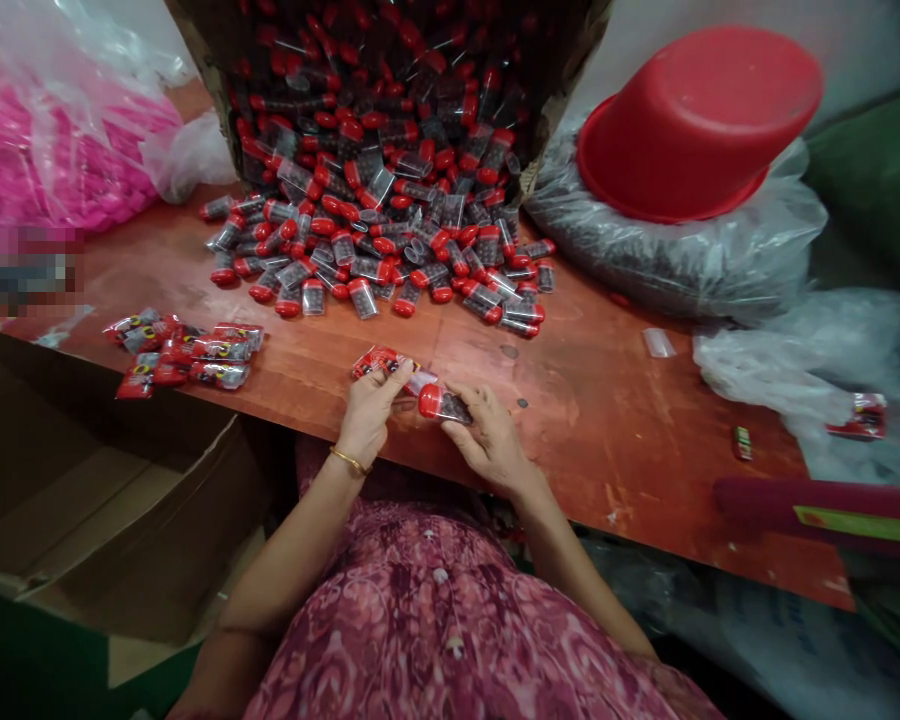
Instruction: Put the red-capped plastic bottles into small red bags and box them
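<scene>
Near the table's front edge, my left hand [367, 408] pinches a red printed plastic packet [379, 360] whose clear mouth points to the right. Opposite it, my right hand [491, 435] grips a small clear container with a red cap [442, 403] and dark contents. The capped end meets the packet's mouth; whether it is inside cannot be made out. Left of my hands lies a group of filled red packets [187, 350]. Beyond my hands, a heap of similar red-capped containers [375, 240] spills onto the table.
Behind the heap stands an open carton [202, 60] full of such containers. A red tub [701, 130] rests upside down on a clear bag [660, 260]. At left are a bag of pink pieces [52, 140] and, below the table [600, 440], an open cardboard box [120, 530].
</scene>
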`<state>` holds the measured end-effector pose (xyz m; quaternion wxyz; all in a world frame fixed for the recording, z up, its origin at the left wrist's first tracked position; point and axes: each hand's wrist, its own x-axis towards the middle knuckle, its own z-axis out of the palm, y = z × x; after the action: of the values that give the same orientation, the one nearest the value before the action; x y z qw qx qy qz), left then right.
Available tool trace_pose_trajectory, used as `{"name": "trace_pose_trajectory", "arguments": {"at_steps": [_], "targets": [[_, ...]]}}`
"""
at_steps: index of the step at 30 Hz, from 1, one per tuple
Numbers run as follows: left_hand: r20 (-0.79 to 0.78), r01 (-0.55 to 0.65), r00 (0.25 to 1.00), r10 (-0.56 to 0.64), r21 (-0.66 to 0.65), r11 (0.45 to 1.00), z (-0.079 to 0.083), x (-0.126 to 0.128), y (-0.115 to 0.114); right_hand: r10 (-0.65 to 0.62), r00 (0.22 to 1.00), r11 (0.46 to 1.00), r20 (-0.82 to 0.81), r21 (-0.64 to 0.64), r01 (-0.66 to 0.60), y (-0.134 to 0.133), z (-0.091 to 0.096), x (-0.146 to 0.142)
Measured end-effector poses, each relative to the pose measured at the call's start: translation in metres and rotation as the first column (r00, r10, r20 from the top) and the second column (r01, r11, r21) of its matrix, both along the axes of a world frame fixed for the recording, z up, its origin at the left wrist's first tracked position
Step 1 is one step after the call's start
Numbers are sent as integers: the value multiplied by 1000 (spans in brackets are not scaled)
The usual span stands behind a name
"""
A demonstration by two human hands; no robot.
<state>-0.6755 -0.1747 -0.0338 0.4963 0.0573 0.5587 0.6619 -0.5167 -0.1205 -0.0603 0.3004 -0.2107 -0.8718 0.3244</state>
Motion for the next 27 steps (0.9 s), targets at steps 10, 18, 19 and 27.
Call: {"name": "trace_pose_trajectory", "arguments": {"at_steps": [10, 18, 19, 27], "targets": [[-2, 27, 1000, -27, -46, 999, -2, -8, -4, 15, 999, 1000, -38, -18, -15, 2, -2, 1], [-34, 105, 994, -105, 1, 994, -4, -8, -9, 5, 1000, 1000, -25, -11, -5, 3, -1, 0], [-49, 111, 993, -110, 20, 994, -4, -8, -9, 2, 1000, 1000, -20, -14, -2, 2, -1, -1], [-94, -24, 995, 37, 145, 989, -10, 5, -8, -72, 997, 995, -23, -66, 70, -6, -3, -12]]}}
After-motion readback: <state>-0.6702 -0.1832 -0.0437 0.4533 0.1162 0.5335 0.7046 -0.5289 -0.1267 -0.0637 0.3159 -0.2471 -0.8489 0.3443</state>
